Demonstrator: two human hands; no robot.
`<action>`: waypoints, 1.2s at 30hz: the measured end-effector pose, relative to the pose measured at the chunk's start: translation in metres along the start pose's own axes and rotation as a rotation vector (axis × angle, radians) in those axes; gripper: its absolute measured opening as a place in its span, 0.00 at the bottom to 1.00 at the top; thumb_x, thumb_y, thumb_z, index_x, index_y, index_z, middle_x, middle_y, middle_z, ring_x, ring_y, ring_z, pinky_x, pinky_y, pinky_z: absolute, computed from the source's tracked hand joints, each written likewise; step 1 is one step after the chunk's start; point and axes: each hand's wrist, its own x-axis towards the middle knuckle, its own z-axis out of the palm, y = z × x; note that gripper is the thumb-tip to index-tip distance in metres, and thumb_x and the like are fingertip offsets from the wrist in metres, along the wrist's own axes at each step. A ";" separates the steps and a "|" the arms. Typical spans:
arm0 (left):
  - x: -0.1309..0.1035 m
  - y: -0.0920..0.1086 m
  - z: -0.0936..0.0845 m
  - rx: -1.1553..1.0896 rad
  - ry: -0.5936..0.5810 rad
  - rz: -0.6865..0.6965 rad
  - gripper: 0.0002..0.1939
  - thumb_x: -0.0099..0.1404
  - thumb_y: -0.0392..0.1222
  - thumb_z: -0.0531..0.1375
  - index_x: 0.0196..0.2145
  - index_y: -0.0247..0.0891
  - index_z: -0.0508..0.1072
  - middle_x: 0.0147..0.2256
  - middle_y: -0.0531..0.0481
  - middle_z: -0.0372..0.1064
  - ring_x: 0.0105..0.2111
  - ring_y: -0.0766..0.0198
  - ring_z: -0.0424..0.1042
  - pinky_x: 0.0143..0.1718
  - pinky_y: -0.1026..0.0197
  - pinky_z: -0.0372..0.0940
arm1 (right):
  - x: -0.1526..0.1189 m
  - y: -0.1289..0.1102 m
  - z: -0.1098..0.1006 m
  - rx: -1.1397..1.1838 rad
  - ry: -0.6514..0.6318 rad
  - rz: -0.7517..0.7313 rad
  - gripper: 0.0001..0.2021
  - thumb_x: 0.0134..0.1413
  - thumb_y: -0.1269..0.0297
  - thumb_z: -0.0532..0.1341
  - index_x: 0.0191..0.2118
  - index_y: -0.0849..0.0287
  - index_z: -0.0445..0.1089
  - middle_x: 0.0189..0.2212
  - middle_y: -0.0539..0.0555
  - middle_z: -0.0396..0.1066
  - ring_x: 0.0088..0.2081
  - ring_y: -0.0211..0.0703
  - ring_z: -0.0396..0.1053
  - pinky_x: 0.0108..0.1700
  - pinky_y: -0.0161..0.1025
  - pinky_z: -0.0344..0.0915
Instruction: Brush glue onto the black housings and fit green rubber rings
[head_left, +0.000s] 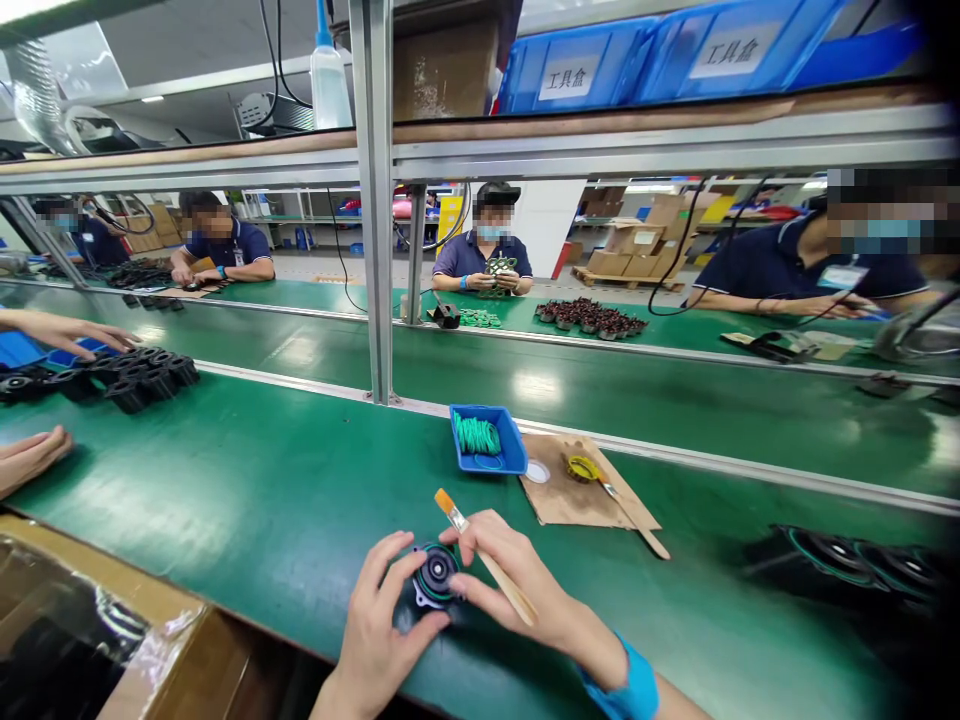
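Note:
A round black part (pixel 437 572) with a green ring around its top and a metal flange lies on the green bench in front of me. My left hand (pixel 386 610) curves around its left side, fingers and thumb on its edge. On the other side my right hand (pixel 510 575) holds a brush (pixel 491 570) with a wooden handle, its orange bristles pointing up and left. The thumb and a fingertip of that hand are also at the part. A blue wristband circles my right wrist. Beyond stands a blue bin (pixel 512 440) of green rings (pixel 477 434).
Brown cardboard (pixel 555 500) holds a yellow-rimmed container (pixel 583 468) and another brush (pixel 645 530). Black parts (pixel 840 560) stand at the right, more black parts (pixel 142 375) at the left near another person's hands. A metal post (pixel 381 250) rises behind. Several people sit across the conveyor.

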 end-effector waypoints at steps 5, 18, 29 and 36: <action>0.005 -0.002 0.001 0.090 0.006 0.076 0.23 0.62 0.46 0.65 0.54 0.41 0.68 0.52 0.39 0.71 0.53 0.50 0.72 0.51 0.49 0.73 | -0.008 0.004 0.005 -0.073 -0.027 -0.151 0.14 0.60 0.53 0.61 0.35 0.55 0.58 0.42 0.57 0.74 0.42 0.47 0.68 0.48 0.46 0.59; 0.008 -0.005 0.004 0.036 0.019 0.098 0.19 0.65 0.53 0.61 0.46 0.36 0.69 0.45 0.37 0.76 0.44 0.54 0.79 0.43 0.59 0.76 | -0.012 0.012 0.016 -0.241 0.123 -0.297 0.13 0.64 0.55 0.60 0.32 0.56 0.59 0.32 0.53 0.75 0.39 0.45 0.70 0.45 0.44 0.61; -0.014 0.002 0.027 0.111 0.222 0.250 0.12 0.67 0.26 0.57 0.46 0.33 0.73 0.59 0.27 0.63 0.43 0.57 0.80 0.40 0.66 0.76 | -0.035 0.007 0.043 -0.468 0.385 -0.493 0.11 0.59 0.79 0.61 0.27 0.59 0.66 0.26 0.52 0.75 0.30 0.40 0.71 0.37 0.42 0.67; -0.015 0.006 0.024 -0.006 0.202 0.098 0.08 0.65 0.30 0.61 0.40 0.39 0.75 0.60 0.35 0.64 0.42 0.58 0.80 0.42 0.63 0.76 | -0.035 -0.003 0.037 -0.116 0.341 -0.318 0.08 0.60 0.76 0.60 0.32 0.56 0.64 0.33 0.53 0.76 0.35 0.41 0.73 0.40 0.41 0.70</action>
